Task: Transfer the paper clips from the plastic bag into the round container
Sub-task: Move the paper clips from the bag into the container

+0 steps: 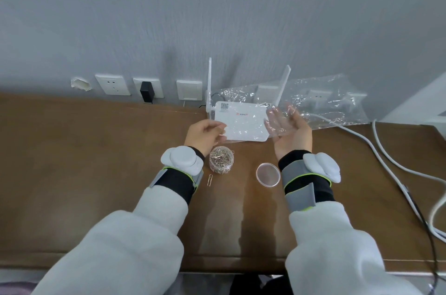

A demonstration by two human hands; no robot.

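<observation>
Table edges: brown table [96, 174] runs back to the wall; its front edge sits under the forearms.
Open room: bare wood left of the left sleeve and between the two forearms.
Crowded side: white cables [386, 166] trail across the right of the table; white router [241, 123] stands at the back, just behind the hands.
Plastic bag [325, 101]: clear and crinkled, held up off the table in front of the router.
Bag axis: long side runs left to right, with the right end higher and nearer the wall.
Left hand [205, 135]: fingers curled, pinching the bag's left end.
Right hand [292, 130]: palm up, fingers spread straight and seen through the film; no clamp on it.
Round container [221, 160]: upright on the table just below the left hand, beside the left wrist, and packed with paper clips.
Lid [268, 174]: clear, lying flat near the right wrist, apart from the container.
Loose paper clip [210, 180]: flat on the table just in front of the container, long axis pointing roughly away from the person.
Wall: sockets behind, one with a black plug [147, 94].
</observation>
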